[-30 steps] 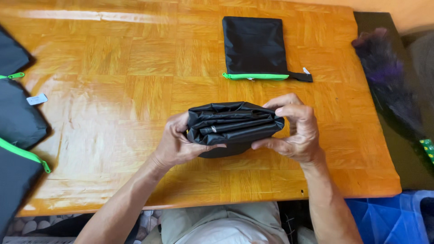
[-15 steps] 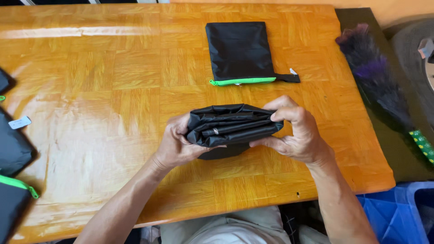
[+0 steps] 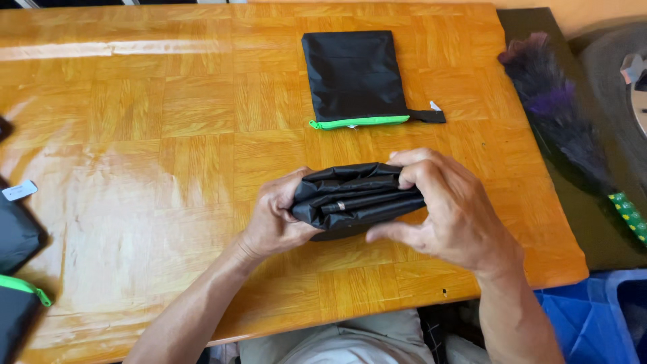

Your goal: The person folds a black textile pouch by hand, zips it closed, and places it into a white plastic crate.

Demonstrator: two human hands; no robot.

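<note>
Seated at the near edge of a wooden counter (image 3: pixel 168 202), a person grips a folded bundle of black fabric (image 3: pixel 357 199) just above the counter, near its front edge. The left hand (image 3: pixel 273 219) clamps the bundle's left end, fingers curled and pressed into the folds; the right hand (image 3: pixel 441 209) wraps the right end, thumb beneath and fingers (image 3: pixel 411 172) hooked over the top, pinching the layers flat. Judging by the grip, firm pressure from both ends and squared edges would keep the stack compact. Farther back lies a flat black pouch with a green zipper edge (image 3: pixel 354 77), its mouth closed; what it holds cannot be seen. At the left edge sit more black fabric pieces with green trim (image 3: pixel 17 303). Off the counter's right side rests a dark feather duster (image 3: pixel 559 114).
</note>
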